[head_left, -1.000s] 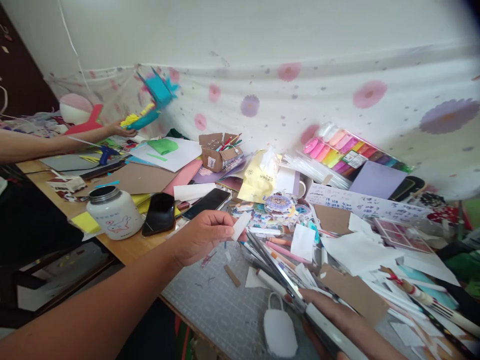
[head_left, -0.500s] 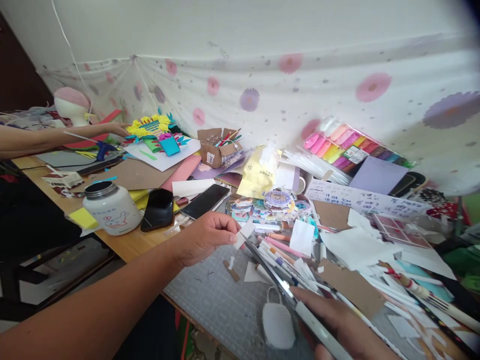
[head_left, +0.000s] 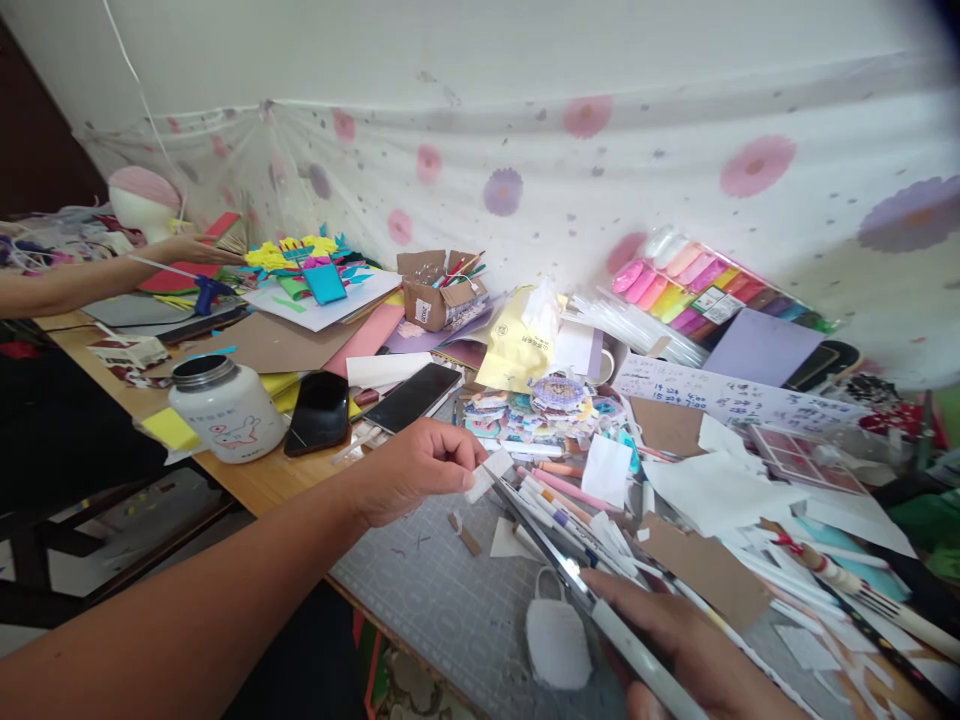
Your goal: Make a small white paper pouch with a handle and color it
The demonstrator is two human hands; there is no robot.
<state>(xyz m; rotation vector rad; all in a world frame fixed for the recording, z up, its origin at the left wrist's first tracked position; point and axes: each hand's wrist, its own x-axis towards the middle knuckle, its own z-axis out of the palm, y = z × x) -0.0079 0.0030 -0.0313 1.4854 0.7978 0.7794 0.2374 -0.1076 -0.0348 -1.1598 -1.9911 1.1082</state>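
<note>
A small white strip [head_left: 489, 474] is held in the middle of the scene, above the far part of a grey patterned mat [head_left: 420, 600]. It is pinched between thumb and forefinger of the left hand [head_left: 416, 468]; the other fingers are curled in toward the palm. A pair of scissors [head_left: 576, 575] is gripped by the right hand [head_left: 667, 630] at the near right, with the fingers closed about the grey handle (the lower ones are partly hidden). The blade tip is brought to the strip; whether paper is being cut cannot be told.

Below the blades, a white bag-shaped piece [head_left: 559, 640] with a loop is laid flat on the mat. A brown scrap [head_left: 466, 535] is found to its left, and marker pens [head_left: 574, 515] are heaped to the right of the strip. A pile of cut-outs [head_left: 555, 400] is noted beyond the left hand. To the left, a white jar [head_left: 229, 420] is placed beside a dark phone [head_left: 319, 415]. At the far left, a co-worker's hand [head_left: 199, 250] is extended toward a yellow and blue paper craft [head_left: 300, 260]; contact cannot be confirmed. A tray of coloured clay [head_left: 697, 290] is propped at the far right.
</note>
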